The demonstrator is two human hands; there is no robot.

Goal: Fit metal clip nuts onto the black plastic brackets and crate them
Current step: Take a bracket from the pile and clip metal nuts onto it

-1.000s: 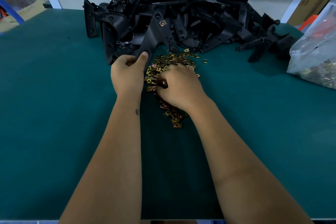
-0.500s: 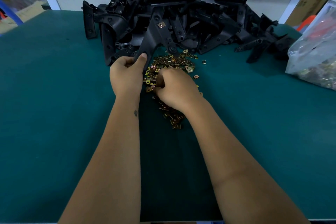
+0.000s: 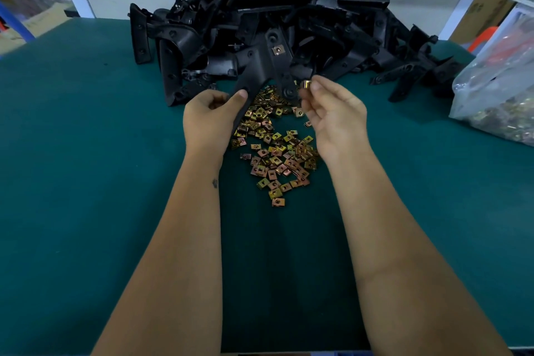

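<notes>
— What does the right hand (image 3: 332, 113) have?

— One metal clip nut (image 3: 306, 84), pinched at the fingertips, the other fingers loosely curled. It is lifted off the table, just beside the lower right leg of the black bracket (image 3: 264, 66).

— And the left hand (image 3: 211, 118)?

— It grips that bracket by its lower left leg, thumb laid along the top face, fingers curled underneath. The bracket leans up and away from the person, its far end against the heap behind it. One clip nut (image 3: 278, 50) already sits fitted near its top.

— Where are the loose ones?

— The loose clip nuts (image 3: 274, 150) lie scattered on the green table (image 3: 86, 182) between the two wrists, running from under the bracket toward the person.

— Beyond that?

— The pile of black brackets (image 3: 289, 23) fills the back of the table. A clear plastic bag (image 3: 500, 89) holding more brassy parts lies at the right edge, well apart from the hands.
</notes>
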